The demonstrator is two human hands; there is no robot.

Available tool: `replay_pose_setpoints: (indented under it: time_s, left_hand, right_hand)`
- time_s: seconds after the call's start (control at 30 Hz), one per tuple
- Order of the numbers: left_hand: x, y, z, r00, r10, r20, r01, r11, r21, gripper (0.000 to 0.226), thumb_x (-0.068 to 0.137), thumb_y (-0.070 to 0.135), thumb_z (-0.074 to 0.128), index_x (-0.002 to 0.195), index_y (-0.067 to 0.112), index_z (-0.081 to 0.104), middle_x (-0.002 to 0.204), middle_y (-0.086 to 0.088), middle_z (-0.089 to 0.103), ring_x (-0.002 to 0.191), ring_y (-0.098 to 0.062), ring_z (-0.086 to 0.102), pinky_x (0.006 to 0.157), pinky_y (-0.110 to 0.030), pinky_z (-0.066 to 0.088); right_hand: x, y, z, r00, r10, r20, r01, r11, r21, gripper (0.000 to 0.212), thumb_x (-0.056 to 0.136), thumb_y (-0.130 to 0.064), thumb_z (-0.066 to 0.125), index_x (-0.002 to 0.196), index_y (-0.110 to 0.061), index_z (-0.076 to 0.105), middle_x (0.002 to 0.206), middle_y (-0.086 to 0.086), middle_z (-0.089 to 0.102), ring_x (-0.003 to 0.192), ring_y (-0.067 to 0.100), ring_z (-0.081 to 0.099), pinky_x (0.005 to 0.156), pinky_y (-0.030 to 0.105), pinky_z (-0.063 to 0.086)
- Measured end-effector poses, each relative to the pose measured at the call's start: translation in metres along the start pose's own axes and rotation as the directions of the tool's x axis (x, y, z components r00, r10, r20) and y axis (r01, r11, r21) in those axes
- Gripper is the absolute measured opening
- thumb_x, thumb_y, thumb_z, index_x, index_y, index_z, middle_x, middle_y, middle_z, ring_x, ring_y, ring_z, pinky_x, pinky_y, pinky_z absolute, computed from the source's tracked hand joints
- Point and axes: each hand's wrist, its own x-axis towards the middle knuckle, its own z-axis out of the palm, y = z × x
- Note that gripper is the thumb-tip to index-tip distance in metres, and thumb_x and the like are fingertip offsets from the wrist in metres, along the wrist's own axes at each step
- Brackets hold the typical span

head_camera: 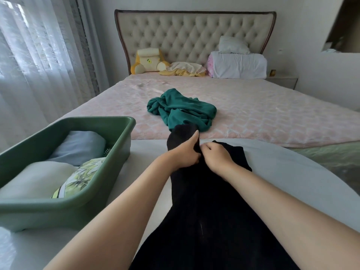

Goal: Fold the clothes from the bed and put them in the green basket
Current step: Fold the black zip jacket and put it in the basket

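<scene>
Fingers of the left hand curl round a fold of the black garment; the right hand pinches it alongside. The garment lies at the near edge of the bed, beside the green basket.

A black garment is gripped by the left hand and right hand (beside the green basket) on the bed.

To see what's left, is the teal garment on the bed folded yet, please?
Unfolded: the teal garment lies crumpled in a loose heap.
</scene>
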Motion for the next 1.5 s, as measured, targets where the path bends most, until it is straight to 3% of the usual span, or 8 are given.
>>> replay_pose_setpoints:
  time_s: [0.07, 0.17, 0.37, 0.47, 0.67, 0.8, 1.07, 1.5]
  left_hand:
    - [0.001, -0.006, 0.005, 0.997, -0.058, 0.045, 0.068, 0.952, -0.298, 0.088, 0.095, -0.004, 0.047, 0.158, 0.038, 0.002, 0.144, -0.016, 0.048, 0.091, -0.021, 0.068, 0.089, -0.038, 0.058]
    - [0.006, -0.014, -0.008, 0.990, -0.124, -0.064, 0.056, 0.775, -0.629, 0.079, 0.093, -0.019, 0.034, 0.156, 0.027, 0.019, 0.157, -0.013, 0.027, 0.088, -0.025, 0.071, 0.077, -0.035, 0.061]
    - [0.007, -0.038, -0.014, 0.894, 0.090, -0.438, -0.087, 0.996, 0.027, 0.051, 0.090, -0.009, 0.040, 0.131, 0.015, 0.058, 0.134, -0.006, 0.056, 0.110, -0.020, 0.059, 0.093, -0.030, 0.046]
    - [0.008, -0.051, -0.003, 0.952, 0.168, -0.257, -0.074, 0.939, 0.337, 0.046, 0.099, 0.032, 0.053, 0.145, 0.026, 0.046, 0.152, -0.001, 0.040, 0.140, -0.023, 0.034, 0.116, -0.040, 0.030]
    - [0.003, -0.057, 0.012, 0.986, -0.139, 0.091, 0.109, 0.955, 0.276, 0.097, 0.078, 0.079, 0.055, 0.154, 0.049, 0.002, 0.166, 0.007, -0.010, 0.152, -0.016, -0.014, 0.123, -0.051, 0.002]
    - [0.004, -0.055, 0.004, 0.978, -0.166, 0.129, 0.118, 0.940, 0.319, 0.108, 0.071, 0.082, 0.059, 0.155, 0.047, 0.000, 0.166, 0.006, -0.010, 0.152, -0.016, -0.012, 0.122, -0.054, 0.004]
    - [0.010, -0.063, -0.012, 0.944, -0.174, 0.281, 0.041, 0.905, 0.423, 0.135, 0.054, 0.073, 0.080, 0.153, 0.048, -0.009, 0.163, 0.010, -0.019, 0.151, -0.017, -0.015, 0.121, -0.057, 0.009]
    - [0.024, -0.074, -0.021, 0.995, 0.057, -0.080, -0.010, 0.870, 0.493, 0.087, 0.080, 0.054, 0.073, 0.153, 0.030, 0.031, 0.156, 0.001, 0.031, 0.141, -0.024, 0.032, 0.112, -0.047, 0.036]
  right_hand:
    - [0.004, 0.005, 0.000, 0.998, 0.055, 0.012, -0.054, 0.997, -0.053, 0.028, 0.099, -0.038, 0.049, 0.079, -0.020, 0.058, 0.078, 0.000, 0.058, 0.087, 0.026, 0.058, 0.063, 0.032, 0.038]
    - [0.005, 0.004, -0.001, 0.991, 0.131, -0.014, -0.132, 0.985, -0.110, 0.055, 0.090, -0.054, 0.062, 0.133, -0.020, 0.057, 0.128, 0.003, 0.062, 0.122, 0.026, 0.057, 0.091, 0.033, 0.045]
    - [0.009, -0.003, 0.003, 0.994, 0.109, 0.002, -0.108, 0.993, -0.042, 0.055, 0.088, -0.022, 0.058, 0.142, -0.027, 0.049, 0.127, 0.001, 0.060, 0.108, 0.021, 0.061, 0.093, 0.035, 0.052]
    - [0.011, -0.001, -0.003, 0.990, 0.115, -0.081, -0.117, 0.993, -0.025, 0.044, 0.090, -0.017, 0.045, 0.131, -0.029, 0.054, 0.125, 0.002, 0.062, 0.108, 0.025, 0.060, 0.090, 0.036, 0.050]
    - [0.008, 0.025, 0.003, 0.997, 0.017, -0.069, -0.058, 0.761, -0.646, 0.038, 0.096, -0.033, 0.046, 0.133, -0.033, 0.054, 0.136, 0.006, 0.050, 0.127, 0.029, 0.045, 0.102, 0.040, 0.036]
    - [0.001, 0.018, -0.001, 0.909, -0.410, 0.069, 0.294, 0.515, -0.805, 0.050, 0.093, -0.030, 0.052, 0.143, -0.030, 0.048, 0.143, 0.001, 0.044, 0.133, 0.024, 0.038, 0.107, 0.039, 0.030]
    - [-0.008, 0.017, -0.022, 0.805, 0.044, 0.592, 0.320, 0.808, -0.495, 0.086, 0.095, -0.021, 0.048, 0.160, -0.036, -0.007, 0.168, -0.010, -0.012, 0.152, 0.007, -0.016, 0.125, 0.042, 0.003]
    - [0.033, 0.051, 0.002, 0.917, -0.211, 0.339, 0.390, 0.658, -0.644, 0.069, 0.104, -0.046, 0.044, 0.161, -0.036, 0.006, 0.169, 0.002, -0.002, 0.155, 0.018, -0.002, 0.124, 0.041, 0.014]
